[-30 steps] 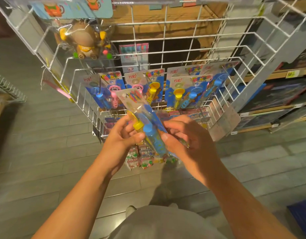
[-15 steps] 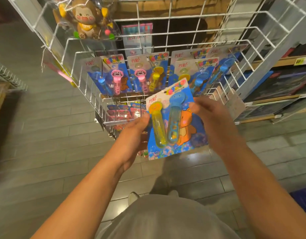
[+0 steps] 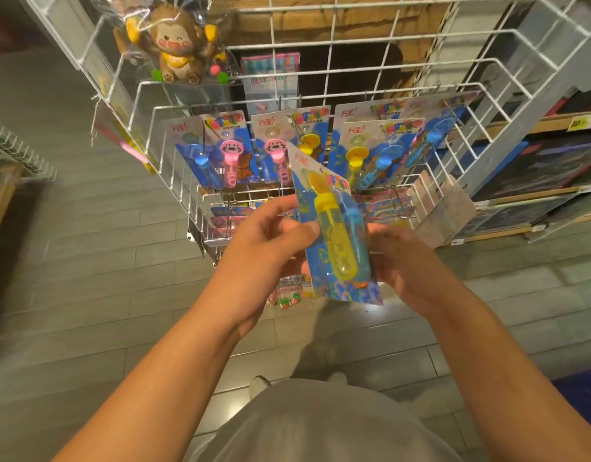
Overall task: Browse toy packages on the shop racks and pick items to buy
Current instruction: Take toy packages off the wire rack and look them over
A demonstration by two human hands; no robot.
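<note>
I hold a bubble-wand toy package (image 3: 337, 241) in front of the white wire rack (image 3: 354, 81). It is a blue card with a yellow tube and a blue tube under clear plastic, turned edge-on and tilted to the left. My left hand (image 3: 270, 241) pinches its left edge with the thumb on the yellow tube. My right hand (image 3: 404, 258) grips its right side from behind, fingers partly hidden by the card. More of the same packages (image 3: 220, 151) hang in a row on the rack's hooks behind it.
A bagged brown monkey toy (image 3: 177, 45) hangs at the rack's upper left. Flat toy cards (image 3: 227, 215) lie in the lower wire basket. Wooden shelves with dark flat boxes (image 3: 540, 168) run along the right. Grey plank floor (image 3: 87, 261) lies below.
The package faced me flat half a second ago; it has now turned edge-on and tilted left. My right hand dropped from the card's top corner to its lower right side.
</note>
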